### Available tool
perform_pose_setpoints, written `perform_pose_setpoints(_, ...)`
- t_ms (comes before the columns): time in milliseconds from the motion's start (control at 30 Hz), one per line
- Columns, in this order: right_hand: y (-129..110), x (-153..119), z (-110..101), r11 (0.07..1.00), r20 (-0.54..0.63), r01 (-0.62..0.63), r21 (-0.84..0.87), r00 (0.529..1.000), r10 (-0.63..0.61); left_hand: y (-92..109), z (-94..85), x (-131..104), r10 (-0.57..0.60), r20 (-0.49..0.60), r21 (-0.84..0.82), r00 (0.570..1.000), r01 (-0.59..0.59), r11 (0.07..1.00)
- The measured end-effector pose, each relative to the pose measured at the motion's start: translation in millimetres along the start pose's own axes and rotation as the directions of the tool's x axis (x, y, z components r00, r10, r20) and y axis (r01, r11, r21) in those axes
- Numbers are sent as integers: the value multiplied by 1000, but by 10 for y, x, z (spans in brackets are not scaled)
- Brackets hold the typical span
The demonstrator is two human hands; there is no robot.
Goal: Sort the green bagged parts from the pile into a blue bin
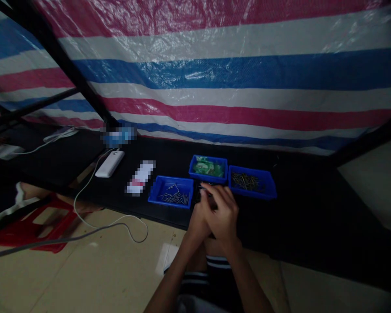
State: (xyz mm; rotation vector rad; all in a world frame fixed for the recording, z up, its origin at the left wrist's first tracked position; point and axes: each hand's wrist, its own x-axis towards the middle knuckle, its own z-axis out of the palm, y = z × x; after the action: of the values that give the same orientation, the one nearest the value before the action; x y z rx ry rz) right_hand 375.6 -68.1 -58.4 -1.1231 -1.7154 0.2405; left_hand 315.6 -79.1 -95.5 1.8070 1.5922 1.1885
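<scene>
My left hand (199,216) and my right hand (224,209) meet at the front of the black table (299,217), with the right partly over the left. Both have their fingers closed at a pinch, and what they hold is too small and dark to make out. Just left of them is a blue tray (154,196) with thin silver nail-like pieces (176,198). Behind the hands, a second blue tray (208,177) contains green packets (208,167). To the right, a third blue tray (270,191) carries brass-toned nail-like pieces (246,180).
Further left lie a blurred white-and-red item (140,178) and a white power bank (111,164) with a cable (78,195) hanging off the table. A red stool (48,226) with a seated person's leg is at far left. A striped sheet (234,78) hangs behind.
</scene>
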Motion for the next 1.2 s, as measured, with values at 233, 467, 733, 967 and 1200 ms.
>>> perform_pose_setpoints(233,700,-399,-368,965,194,-156,-211,961,198,-175,-172,-30,53,116,-75,992,-45,996)
perform_pose_setpoints(467,685,-318,-295,940,395,-174,-292,874,284,-167,-167,-28,49,118,-52,992,-43,998)
perform_pose_setpoints(733,687,-335,-301,953,353,-164,-255,902,250,-161,-156,-18,31,117,-22,993,-29,999)
perform_pose_setpoints(967,689,-254,-285,920,391,-245,-306,849,355,-156,-157,-6,29,153,-11,988,-28,1000)
perform_pose_setpoints(1200,737,-324,-269,927,292,-313,-205,885,363,-147,-168,2,10,157,-49,988,-2,999)
